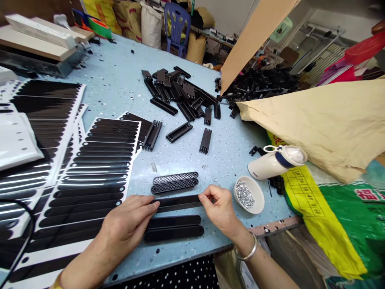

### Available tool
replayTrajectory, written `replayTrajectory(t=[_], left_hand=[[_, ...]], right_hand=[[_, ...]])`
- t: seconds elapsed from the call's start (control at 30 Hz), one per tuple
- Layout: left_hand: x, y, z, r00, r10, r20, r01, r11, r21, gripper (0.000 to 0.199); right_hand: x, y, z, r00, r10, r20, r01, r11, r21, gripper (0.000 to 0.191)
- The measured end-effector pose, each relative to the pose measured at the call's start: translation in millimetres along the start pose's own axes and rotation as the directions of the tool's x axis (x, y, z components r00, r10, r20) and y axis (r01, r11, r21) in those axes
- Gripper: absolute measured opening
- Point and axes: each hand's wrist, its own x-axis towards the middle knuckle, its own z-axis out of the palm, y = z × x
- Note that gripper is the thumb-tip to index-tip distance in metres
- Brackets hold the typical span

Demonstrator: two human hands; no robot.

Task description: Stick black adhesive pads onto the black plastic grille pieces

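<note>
Between my two hands a long black strip (179,204) lies level just above or on the blue table. The fingers of my left hand (129,216) press together on its left end. My right hand (218,204) pinches its right end between thumb and finger. Nearer to me lie two smooth black bars (174,228), side by side, with rounded ends. Just beyond the strip sit two black bars with a lattice face (175,182). To the left, white sheets carry rows of black rounded strips (90,176), and one sheet reaches under my left forearm.
A white bowl of small metal nuts (258,196) stands right of my right hand, with a white bottle (267,164) lying behind it. Black plastic pieces (180,90) are heaped farther back. Brown paper (325,116) and a green-yellow sack (319,208) lie at the right.
</note>
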Motion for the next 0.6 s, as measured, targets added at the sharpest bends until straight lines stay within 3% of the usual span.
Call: replayTrajectory(t=[0.37, 0.53, 0.6], left_hand=[[-4, -5, 2.4, 1.000, -0.005, 0.012, 0.005, 1.000, 0.002, 0.022], [-3, -6, 1.6, 1.000, -0.007, 0.014, 0.007, 1.000, -0.001, 0.023], [-2, -6, 0.7, 1.000, -0.005, 0.021, 0.005, 1.000, 0.002, 0.024]], right_hand=[[-3, 2, 1, 0.989, -0.146, -0.015, 0.143, 0.982, -0.122, 0.025], [-6, 9, 4, 0.992, -0.126, -0.018, 0.124, 0.988, -0.094, 0.019], [-7, 14, 5, 0.994, -0.103, -0.021, 0.102, 0.993, -0.057, 0.008]])
